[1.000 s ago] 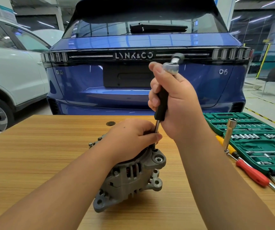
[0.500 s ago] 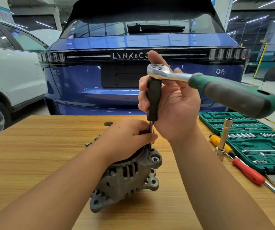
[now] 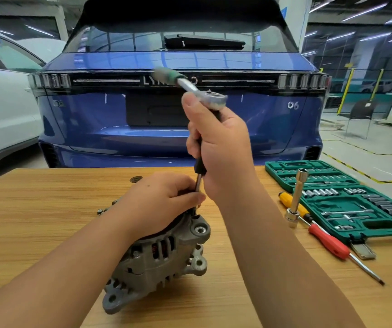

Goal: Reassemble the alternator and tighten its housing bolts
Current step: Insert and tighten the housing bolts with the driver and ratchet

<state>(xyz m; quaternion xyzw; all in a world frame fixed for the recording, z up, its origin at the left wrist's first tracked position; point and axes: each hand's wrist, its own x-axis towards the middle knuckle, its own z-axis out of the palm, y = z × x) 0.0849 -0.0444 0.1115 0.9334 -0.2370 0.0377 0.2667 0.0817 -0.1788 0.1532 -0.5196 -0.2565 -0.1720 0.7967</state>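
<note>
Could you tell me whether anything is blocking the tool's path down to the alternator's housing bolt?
Nothing visible blocks it. The extension bar, held by the right hand under the ratchet, runs straight down to the alternator. The left hand hides the tip and bolt, so seating cannot be confirmed.

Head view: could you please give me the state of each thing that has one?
alternator: on the table, tilted, steadied.
ratchet: handle blurred, on upright extension.
left hand: grips alternator, pinches extension.
right hand: grips extension.
socket case: open.
</note>
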